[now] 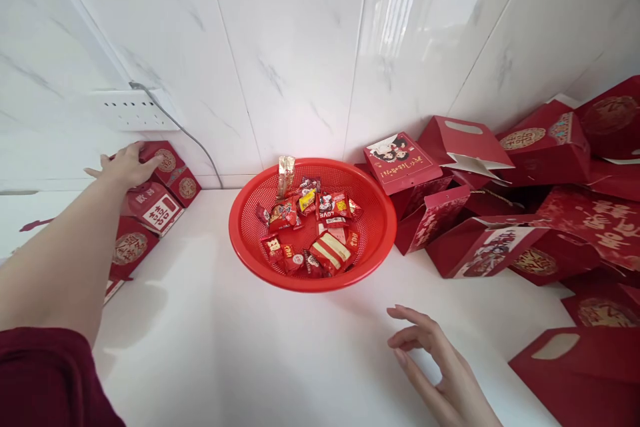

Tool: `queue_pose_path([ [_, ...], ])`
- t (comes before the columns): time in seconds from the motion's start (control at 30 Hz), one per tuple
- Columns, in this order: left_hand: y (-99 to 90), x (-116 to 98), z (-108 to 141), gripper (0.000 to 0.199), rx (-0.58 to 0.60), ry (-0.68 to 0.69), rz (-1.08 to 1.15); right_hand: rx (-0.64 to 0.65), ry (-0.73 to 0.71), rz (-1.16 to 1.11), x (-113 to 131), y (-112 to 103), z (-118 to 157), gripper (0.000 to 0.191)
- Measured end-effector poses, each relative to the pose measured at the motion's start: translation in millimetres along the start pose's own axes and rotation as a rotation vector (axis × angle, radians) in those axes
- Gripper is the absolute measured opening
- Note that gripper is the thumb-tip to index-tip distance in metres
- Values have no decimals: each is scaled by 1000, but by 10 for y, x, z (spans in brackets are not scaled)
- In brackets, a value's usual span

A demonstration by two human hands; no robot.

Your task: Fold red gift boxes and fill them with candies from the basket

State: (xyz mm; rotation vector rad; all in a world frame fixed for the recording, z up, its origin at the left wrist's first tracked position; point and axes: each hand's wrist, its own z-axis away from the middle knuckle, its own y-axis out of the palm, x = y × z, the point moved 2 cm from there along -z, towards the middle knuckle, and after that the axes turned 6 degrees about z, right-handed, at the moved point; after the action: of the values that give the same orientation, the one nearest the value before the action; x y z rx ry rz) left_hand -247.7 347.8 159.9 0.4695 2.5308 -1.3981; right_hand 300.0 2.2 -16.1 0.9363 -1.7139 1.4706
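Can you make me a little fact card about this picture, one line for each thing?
Left hand: reaching to the left boxes; grip unclear
Right hand: over the white counter, fingers curved, holding nothing
Basket: red, round, with wrapped sweets inside
Right side: a heap of red boxes
Wall: white tiles

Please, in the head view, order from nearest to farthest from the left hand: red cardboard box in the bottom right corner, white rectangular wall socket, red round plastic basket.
1. White rectangular wall socket: just above the left hand.
2. Red round plastic basket: middle.
3. Red cardboard box: bottom right.
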Motion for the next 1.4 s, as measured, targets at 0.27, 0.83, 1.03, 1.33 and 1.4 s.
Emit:
queue_pose_path([
  [0.27,-192,-815,550,81,-303,-43,13,112,-107,-2,-56,-30,-24,44],
  [0.83,1014,-3307,3555,63,751,1070,297,-164,-676,684,897,-991,-446,24],
  [1.03,1126,-3321,3410,67,963,900,404,-697,-167,823,966,-2341,-108,29],
  [1.33,1178,-3310,3422,63,963,889,382,-123,366,666,-91,-3208,43,28],
  [1.4,1178,-3316,3411,63,949,886,394,-79,459,648,-101,-3119,-112,31],
])
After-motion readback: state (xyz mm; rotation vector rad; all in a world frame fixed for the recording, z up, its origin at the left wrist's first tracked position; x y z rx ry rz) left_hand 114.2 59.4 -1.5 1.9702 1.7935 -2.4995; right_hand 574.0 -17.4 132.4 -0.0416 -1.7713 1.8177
